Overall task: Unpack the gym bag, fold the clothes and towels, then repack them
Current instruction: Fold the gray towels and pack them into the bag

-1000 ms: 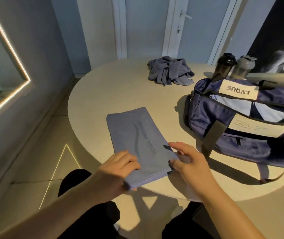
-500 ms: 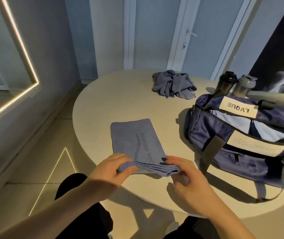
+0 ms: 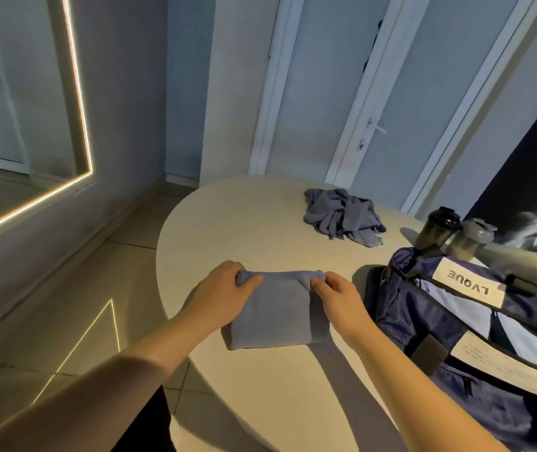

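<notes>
Head view: a folded blue-grey cloth towel point(image 3: 273, 313) is seen lying flat on the round beige bench point(image 3: 244, 223), near the navy-and-white fabric gym bag point(image 3: 456, 337) that is set to its right. The towel's far left corner is pinched by the left hand point(image 3: 224, 288) and its far right corner by the right hand point(image 3: 335, 295), with fingers curled over the far edge and thumbs laid on top. Farther back, a crumpled grey garment point(image 3: 342, 215) is heaped on the bench, and two lidded shaker bottles point(image 3: 437, 231) are stood behind the bag.
</notes>
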